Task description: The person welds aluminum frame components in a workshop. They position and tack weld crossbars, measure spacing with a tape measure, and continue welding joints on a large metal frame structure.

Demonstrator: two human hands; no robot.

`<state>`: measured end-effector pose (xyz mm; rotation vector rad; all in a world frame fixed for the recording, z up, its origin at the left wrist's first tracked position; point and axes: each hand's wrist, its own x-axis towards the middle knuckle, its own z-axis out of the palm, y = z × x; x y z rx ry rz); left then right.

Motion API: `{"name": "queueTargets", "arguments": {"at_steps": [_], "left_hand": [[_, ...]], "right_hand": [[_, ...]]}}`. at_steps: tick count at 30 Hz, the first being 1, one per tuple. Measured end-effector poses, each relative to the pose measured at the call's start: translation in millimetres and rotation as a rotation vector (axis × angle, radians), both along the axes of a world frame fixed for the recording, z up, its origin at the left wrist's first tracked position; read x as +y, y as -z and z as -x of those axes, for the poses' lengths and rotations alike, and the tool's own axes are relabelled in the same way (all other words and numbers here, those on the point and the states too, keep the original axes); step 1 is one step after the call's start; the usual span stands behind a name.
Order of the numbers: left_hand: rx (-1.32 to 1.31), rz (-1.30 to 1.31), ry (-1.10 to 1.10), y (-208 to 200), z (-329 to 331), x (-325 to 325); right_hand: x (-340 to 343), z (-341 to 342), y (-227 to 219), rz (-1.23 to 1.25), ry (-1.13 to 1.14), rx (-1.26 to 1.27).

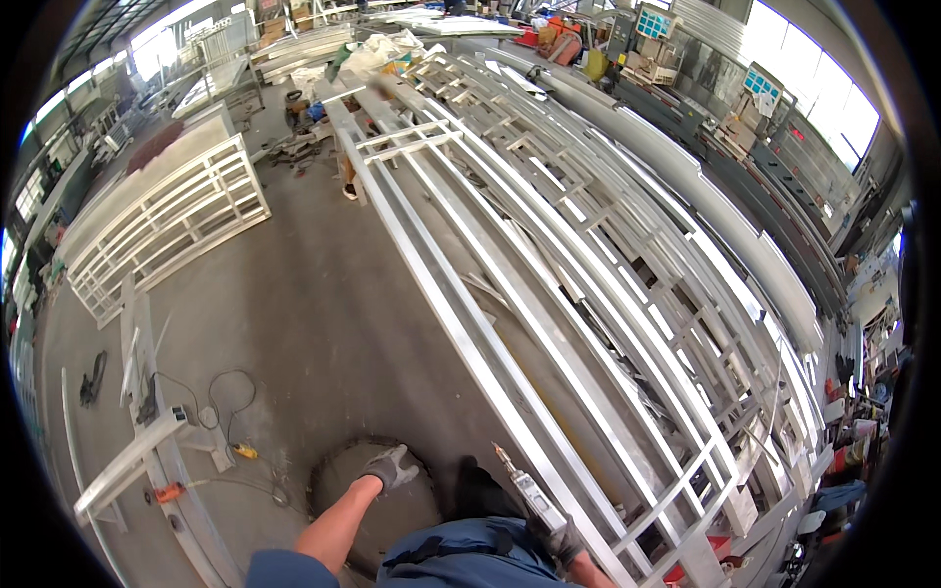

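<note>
My left hand, in a grey glove, hangs over the floor with its fingers apart and holds nothing. In a dark glove, my right hand is wrapped round a welding gun with a pale grey body and a thin copper-coloured nozzle. The nozzle points forward and slightly left. Close to the gun's right side runs a long frame of silvery metal tubes, joined by short crosspieces at both ends. Part of my right hand's grip is hidden behind the gun.
More metal frames lie beyond, on the right. At left stand a white lattice frame and a metal beam stand with an orange tool on it. A cable loops over the floor near a round cover.
</note>
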<state>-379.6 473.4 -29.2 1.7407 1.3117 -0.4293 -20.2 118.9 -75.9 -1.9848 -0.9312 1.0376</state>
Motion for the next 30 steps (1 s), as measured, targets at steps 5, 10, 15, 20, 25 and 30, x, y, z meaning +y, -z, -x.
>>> {"name": "queueTargets", "arguments": {"at_steps": [5,10,15,20,25,30], "left_hand": [[-0.031,0.014,-0.102,-3,33,98],[0.033,0.056,-0.257,76,143,164],[0.335,0.129,-0.013,85,255,228],[0.507,0.025,-0.175,123,325,298],[0.437,0.104,-0.345,151,352,450],[0.117,-0.025,-0.413,113,291,719]], "right_hand": [[206,25,-65,-0.062,-0.122,0.086],[366,12,41,0.172,-0.203,0.059],[569,38,-67,-0.068,-0.428,-0.054],[724,70,-125,-0.046,-0.343,0.219],[809,89,-116,0.042,-0.238,0.003],[905,128,-145,-0.008,0.045,-0.322]]}}
